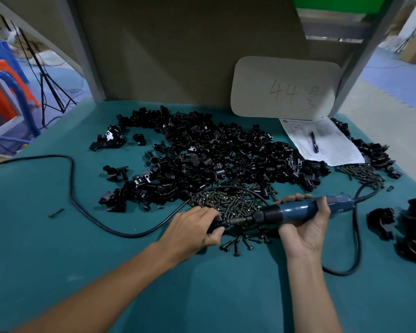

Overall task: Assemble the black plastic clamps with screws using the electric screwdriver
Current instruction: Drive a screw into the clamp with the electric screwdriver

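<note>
My right hand grips the blue electric screwdriver, which lies nearly level with its bit pointing left. The bit meets a black plastic clamp that my left hand holds just above the table; the clamp is mostly hidden by my fingers. Under both hands spreads a heap of dark screws. A large pile of loose black clamp parts lies behind it.
The screwdriver's black cable loops over the green table on the left and also curls at the right. Several clamps sit at the right edge. A paper sheet with a pen and a beige board stand at the back right.
</note>
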`<act>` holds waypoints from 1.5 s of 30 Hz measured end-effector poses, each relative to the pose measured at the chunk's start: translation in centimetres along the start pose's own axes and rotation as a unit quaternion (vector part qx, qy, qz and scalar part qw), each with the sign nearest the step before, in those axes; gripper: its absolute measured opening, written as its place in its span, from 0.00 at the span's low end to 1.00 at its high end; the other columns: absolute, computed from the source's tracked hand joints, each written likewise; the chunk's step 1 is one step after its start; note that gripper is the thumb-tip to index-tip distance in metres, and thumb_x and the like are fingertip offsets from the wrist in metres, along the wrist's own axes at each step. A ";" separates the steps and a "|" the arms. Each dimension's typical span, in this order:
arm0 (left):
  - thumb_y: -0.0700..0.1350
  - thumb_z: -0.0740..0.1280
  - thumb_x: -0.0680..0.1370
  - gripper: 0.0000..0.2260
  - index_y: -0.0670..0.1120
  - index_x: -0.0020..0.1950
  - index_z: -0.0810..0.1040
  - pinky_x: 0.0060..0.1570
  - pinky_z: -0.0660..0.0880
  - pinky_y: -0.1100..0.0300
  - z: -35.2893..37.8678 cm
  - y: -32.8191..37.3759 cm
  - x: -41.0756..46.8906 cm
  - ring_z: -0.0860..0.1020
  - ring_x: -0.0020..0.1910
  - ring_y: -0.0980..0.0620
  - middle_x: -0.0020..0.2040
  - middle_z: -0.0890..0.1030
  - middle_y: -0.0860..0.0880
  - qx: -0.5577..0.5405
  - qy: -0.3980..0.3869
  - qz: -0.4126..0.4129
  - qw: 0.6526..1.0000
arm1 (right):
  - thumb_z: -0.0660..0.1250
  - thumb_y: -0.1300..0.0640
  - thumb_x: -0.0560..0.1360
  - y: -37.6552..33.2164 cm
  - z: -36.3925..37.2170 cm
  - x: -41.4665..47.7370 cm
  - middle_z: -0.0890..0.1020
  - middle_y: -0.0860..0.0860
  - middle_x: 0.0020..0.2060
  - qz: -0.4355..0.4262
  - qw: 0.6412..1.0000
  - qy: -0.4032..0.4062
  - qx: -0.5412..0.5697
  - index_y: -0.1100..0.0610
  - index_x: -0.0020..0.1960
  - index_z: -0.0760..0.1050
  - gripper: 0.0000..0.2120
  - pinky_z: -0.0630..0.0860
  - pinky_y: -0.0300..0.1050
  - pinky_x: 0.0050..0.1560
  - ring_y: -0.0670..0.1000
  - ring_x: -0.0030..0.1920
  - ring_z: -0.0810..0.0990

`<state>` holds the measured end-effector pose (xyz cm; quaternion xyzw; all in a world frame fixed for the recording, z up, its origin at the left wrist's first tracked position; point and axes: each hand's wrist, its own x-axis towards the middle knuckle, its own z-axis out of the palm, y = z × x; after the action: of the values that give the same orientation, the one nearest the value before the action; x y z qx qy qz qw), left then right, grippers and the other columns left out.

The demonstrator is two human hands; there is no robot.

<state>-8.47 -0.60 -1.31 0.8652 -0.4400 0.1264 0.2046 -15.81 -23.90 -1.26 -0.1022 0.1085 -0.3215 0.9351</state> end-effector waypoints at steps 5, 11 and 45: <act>0.55 0.57 0.77 0.15 0.46 0.48 0.77 0.30 0.63 0.60 -0.1 -0.1 0.0 0.74 0.35 0.52 0.37 0.78 0.52 0.012 -0.020 0.016 1.000 | 0.76 0.51 0.71 -0.5 0.5 0.4 0.80 0.48 0.44 0.040 0.999 -0.003 0.003 0.51 0.47 0.77 0.10 0.79 0.44 0.58 0.48 0.44 0.81; 0.62 0.47 0.77 0.23 0.46 0.49 0.73 0.29 0.59 0.58 0.1 -0.3 0.1 0.69 0.28 0.50 0.30 0.70 0.54 -0.021 -0.071 -0.007 0.997 | 0.78 0.48 0.64 -0.5 0.5 0.5 0.80 0.48 0.43 0.047 0.997 -0.039 -0.049 0.50 0.45 0.77 0.15 0.72 0.51 0.64 0.50 0.44 0.80; 0.62 0.63 0.74 0.18 0.47 0.43 0.74 0.20 0.68 0.61 0.1 -0.2 -0.2 0.71 0.22 0.53 0.26 0.73 0.55 0.001 0.048 -0.023 0.999 | 0.74 0.36 0.72 -0.4 -0.8 0.3 0.83 0.50 0.52 0.059 0.977 -0.063 -0.194 0.50 0.52 0.84 0.19 0.68 0.53 0.75 0.49 0.57 0.82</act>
<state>-8.41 -0.34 -1.55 0.8682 -0.4096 0.1632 0.2277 -16.03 -24.45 -1.93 -0.2954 0.1159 -0.2312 0.9197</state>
